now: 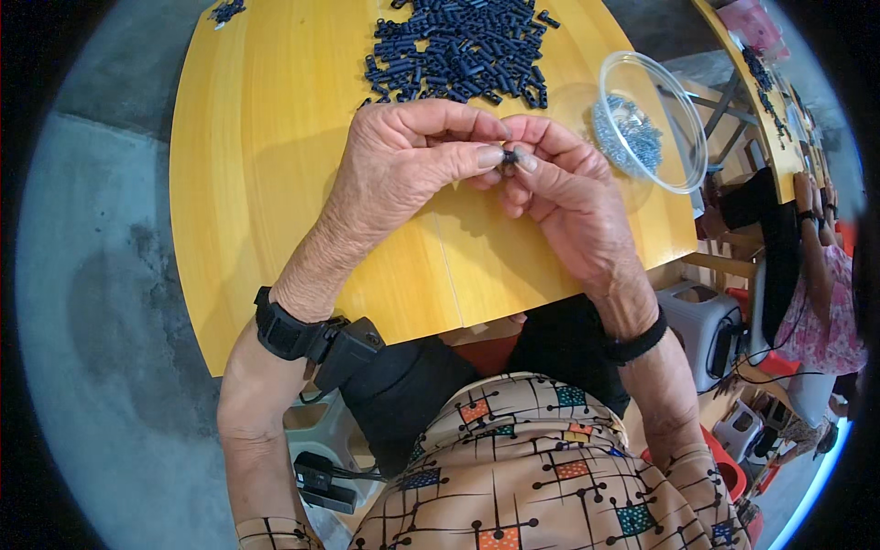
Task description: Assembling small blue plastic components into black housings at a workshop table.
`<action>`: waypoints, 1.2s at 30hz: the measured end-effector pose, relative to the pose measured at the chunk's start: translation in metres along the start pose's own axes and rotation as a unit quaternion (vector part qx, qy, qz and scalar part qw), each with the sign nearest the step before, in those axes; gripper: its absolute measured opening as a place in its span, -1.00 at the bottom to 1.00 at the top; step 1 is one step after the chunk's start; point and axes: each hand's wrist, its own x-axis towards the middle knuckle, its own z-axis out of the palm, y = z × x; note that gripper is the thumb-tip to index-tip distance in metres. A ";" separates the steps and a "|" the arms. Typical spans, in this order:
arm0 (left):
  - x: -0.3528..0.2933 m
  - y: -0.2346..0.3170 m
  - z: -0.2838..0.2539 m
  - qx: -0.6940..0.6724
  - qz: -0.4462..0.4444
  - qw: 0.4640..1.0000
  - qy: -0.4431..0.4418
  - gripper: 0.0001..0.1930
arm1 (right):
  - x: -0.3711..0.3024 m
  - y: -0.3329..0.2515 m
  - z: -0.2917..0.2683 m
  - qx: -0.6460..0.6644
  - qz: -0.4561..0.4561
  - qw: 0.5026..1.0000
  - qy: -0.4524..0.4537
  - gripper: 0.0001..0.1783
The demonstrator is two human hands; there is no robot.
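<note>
Above the yellow table (266, 229), both of my hands meet at one small black plastic piece (511, 158). My left hand (412, 151) pinches it between thumb and forefinger from the left. From the right, the thumb and fingers of my right hand (568, 183) close on the same piece. Most of it is hidden by the fingertips. Beyond my hands lies a large pile of small black tubular plastic pieces (458, 55). Right of my right hand stands a clear round plastic tub (687, 115) with many small silvery metal parts (631, 137) in it.
A small dark cluster (227, 11) lies at the table's far left corner. To the right are a second table (779, 160) with dark pieces on it, a grey stool (701, 321) and another person (820, 302). A pale stool (321, 431) stands below my left arm.
</note>
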 end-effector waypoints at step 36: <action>0.000 -0.005 0.000 0.129 0.073 0.989 -0.011 -0.91 | -0.007 0.007 -0.002 -0.046 -0.023 0.998 0.021 -0.79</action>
